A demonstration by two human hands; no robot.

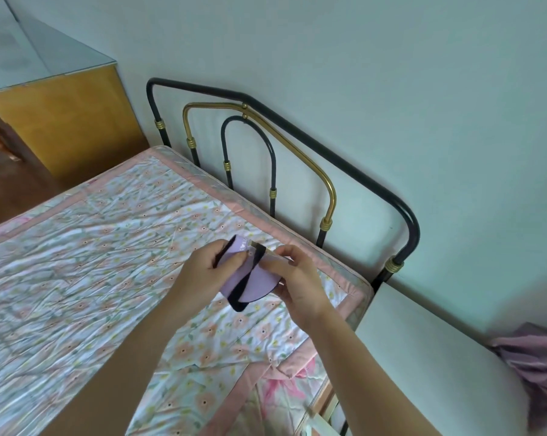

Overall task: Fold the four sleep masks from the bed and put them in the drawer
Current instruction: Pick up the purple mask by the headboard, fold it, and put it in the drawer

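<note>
A: Where's the lilac fabric sleep mask with the black strap (252,278)?

B: Held above the floral quilted bed (86,247), near its black-and-brass metal headboard (325,190). The left hand (207,272) and right hand (297,278) both pinch it, fingers closed on the fold.

A: Risk?

B: The loose strap could spring the fold open. No drawer or other masks in view.

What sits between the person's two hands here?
In the head view, a lilac fabric sleep mask with a black elastic strap sits between the left hand and right hand, both gripping it above the floral bedspread.
</note>
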